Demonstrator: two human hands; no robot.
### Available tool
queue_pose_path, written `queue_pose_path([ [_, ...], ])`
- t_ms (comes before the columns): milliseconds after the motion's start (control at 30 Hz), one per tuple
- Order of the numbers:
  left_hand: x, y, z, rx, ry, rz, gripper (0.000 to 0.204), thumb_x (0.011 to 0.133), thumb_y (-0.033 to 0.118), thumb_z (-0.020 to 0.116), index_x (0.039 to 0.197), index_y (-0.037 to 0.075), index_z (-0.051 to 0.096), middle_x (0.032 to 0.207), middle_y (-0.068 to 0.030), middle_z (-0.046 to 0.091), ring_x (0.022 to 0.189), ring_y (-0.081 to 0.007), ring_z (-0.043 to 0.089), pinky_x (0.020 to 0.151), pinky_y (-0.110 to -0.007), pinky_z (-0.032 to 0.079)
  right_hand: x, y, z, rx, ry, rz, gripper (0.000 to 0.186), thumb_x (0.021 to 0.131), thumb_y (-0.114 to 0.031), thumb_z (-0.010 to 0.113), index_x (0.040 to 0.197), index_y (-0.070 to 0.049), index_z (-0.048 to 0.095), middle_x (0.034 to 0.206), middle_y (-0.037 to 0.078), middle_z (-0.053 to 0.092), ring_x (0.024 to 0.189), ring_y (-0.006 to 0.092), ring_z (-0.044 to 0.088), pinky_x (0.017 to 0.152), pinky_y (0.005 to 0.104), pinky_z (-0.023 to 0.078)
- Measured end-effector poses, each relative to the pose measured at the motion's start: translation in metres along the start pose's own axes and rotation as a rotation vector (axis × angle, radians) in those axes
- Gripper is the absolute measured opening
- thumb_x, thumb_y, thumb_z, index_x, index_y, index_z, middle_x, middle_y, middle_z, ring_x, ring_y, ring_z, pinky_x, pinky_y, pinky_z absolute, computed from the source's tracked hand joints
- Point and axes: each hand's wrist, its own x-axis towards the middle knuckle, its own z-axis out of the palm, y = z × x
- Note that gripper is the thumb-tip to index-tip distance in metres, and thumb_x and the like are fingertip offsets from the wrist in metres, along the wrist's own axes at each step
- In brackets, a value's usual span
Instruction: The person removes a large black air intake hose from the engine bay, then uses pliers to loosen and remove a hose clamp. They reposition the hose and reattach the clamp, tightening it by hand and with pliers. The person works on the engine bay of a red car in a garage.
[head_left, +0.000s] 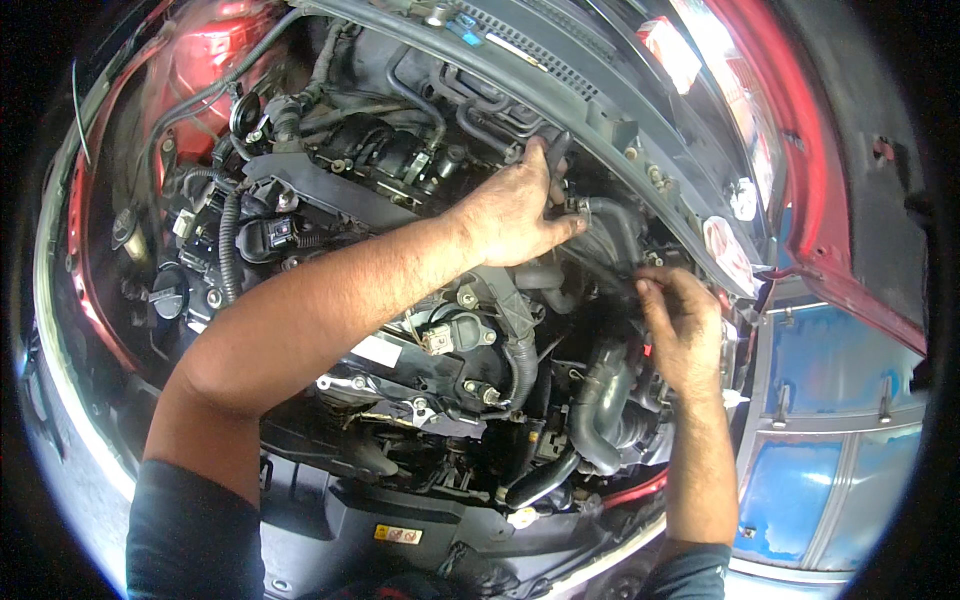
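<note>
Left hand (515,210) clamps a black hose (556,152); right hand (682,325) pinches something hidden — fingertips lost in the dark engine bay (400,400) of a red car (800,130).

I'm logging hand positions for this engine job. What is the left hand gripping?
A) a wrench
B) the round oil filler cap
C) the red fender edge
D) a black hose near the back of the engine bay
D: the left hand is closed around a black hose at the rear of the bay, while the right hand works lower down beside it.
</note>
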Motion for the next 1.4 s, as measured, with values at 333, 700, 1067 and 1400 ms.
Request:
queue_pose_path([
  [333, 0.011, 0.002, -0.004, 0.010, 0.047, -0.178, 0.030, 0.097, 0.012, 0.054, 0.121, -0.002, 0.043, 0.111, -0.0270, 0.061, 0.112, -0.0430, 0.061, 0.096, -0.046, 0.047, 0.060, -0.005, 0.018, 0.798, -0.211, -0.119, 0.075, 0.086, -0.007, 0.061, 0.155, -0.006, 0.034, 0.147, 0.017, 0.050, 0.133, 0.0279, 0.049, 0.113, 0.0436, 0.037],
  [700, 0.015, 0.018, -0.008, 0.204, 0.006, -0.058, 0.056, 0.095, 0.010, 0.054, 0.140, -0.013, 0.028, 0.123, -0.0345, 0.057, 0.121, -0.0465, 0.055, 0.104, -0.047, 0.045, 0.095, -0.008, 0.052, 1.145, -0.356, -0.360, 0.091, 0.076, -0.020, 0.067, 0.156, -0.001, 0.028, 0.157, 0.021, 0.036, 0.145, 0.0299, 0.036, 0.120, 0.0402, 0.025],
  [1067, 0.018, 0.015, 0.022, 0.081, 0.138, 0.215, 0.101, 0.076, 0.024, 0.085, 0.144, -0.005, 0.016, 0.132, -0.0246, 0.051, 0.121, -0.0328, 0.058, 0.102, -0.042, 0.049, 0.122, -0.043, 0.055, 0.576, 0.024, -0.312, 0.054, 0.085, -0.054, 0.071, 0.102, -0.002, 0.070, 0.101, 0.020, 0.070, 0.097, 0.0327, 0.068, 0.089, 0.0429, 0.052],
  [1400, 0.021, 0.003, 0.043, -0.237, 0.372, 0.095, 0.085, 0.062, 0.014, 0.089, 0.130, 0.002, 0.040, 0.116, -0.0091, 0.053, 0.104, -0.0208, 0.057, 0.094, -0.035, 0.051, 0.056, 0.011, 0.008, 0.137, 0.256, -0.344, 0.061, 0.085, -0.046, 0.076, 0.119, 0.003, 0.064, 0.103, 0.026, 0.069, 0.101, 0.0374, 0.068, 0.092, 0.0432, 0.054],
])
